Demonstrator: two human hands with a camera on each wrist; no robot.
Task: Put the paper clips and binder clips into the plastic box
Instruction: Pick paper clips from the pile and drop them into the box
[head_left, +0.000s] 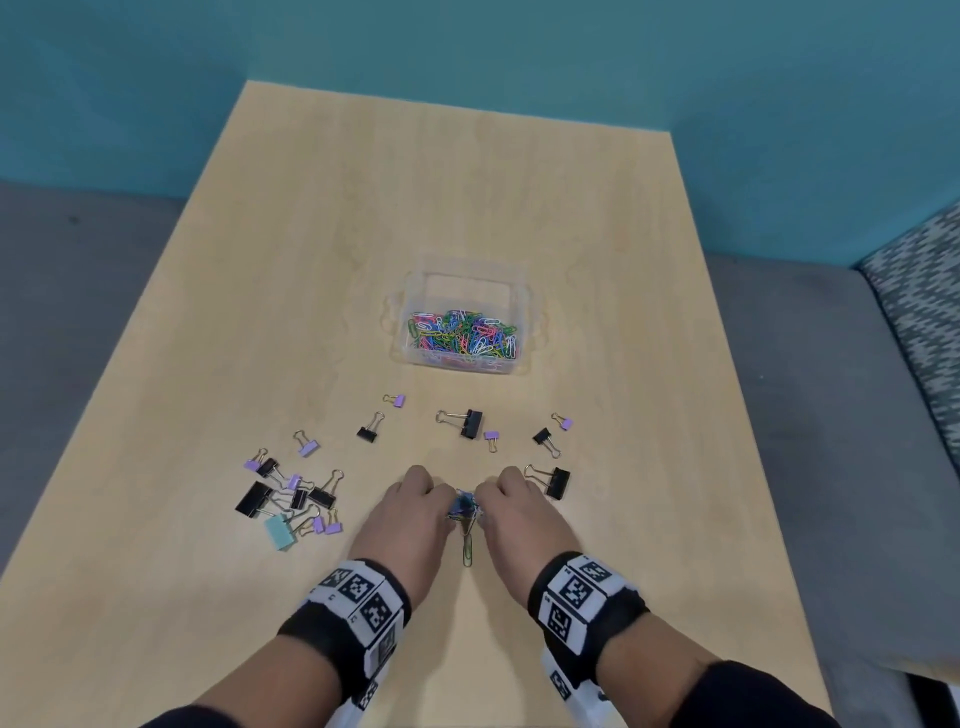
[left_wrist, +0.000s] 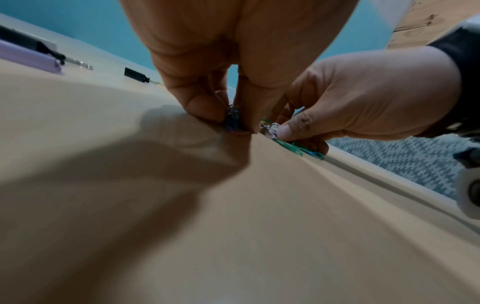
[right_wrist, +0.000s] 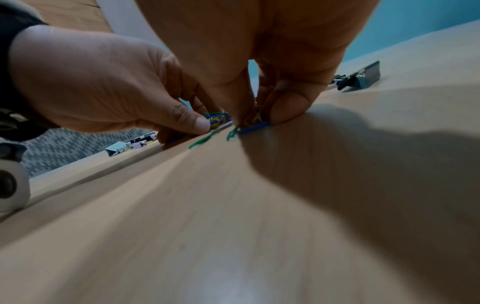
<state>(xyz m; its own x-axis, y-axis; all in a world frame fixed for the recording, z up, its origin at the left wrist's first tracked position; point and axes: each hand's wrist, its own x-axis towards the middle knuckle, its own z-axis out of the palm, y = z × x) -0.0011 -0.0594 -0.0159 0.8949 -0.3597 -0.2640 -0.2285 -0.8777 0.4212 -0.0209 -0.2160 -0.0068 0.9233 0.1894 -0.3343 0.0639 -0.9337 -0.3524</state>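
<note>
A small heap of coloured paper clips (head_left: 464, 506) lies on the wooden table (head_left: 467, 182) near its front middle. My left hand (head_left: 441, 501) and right hand (head_left: 491, 499) close in on it from either side, fingers curled. The left wrist view has my left hand (left_wrist: 233, 115) pinching blue clips (left_wrist: 232, 123). In the right wrist view my right hand (right_wrist: 259, 115) pinches clips, with a blue clip (right_wrist: 254, 127) under its fingertips. One green clip (head_left: 467, 551) lies loose just behind the heap. The clear plastic box (head_left: 524, 332), holding many paper clips, stands further back.
A cluster of black, purple and teal binder clips (head_left: 291, 493) lies left of my hands. A black binder clip (head_left: 550, 480) sits just right of my right hand. Several more binder clips (head_left: 465, 422) are scattered between my hands and the box. A patterned seat (head_left: 919, 312) is at right.
</note>
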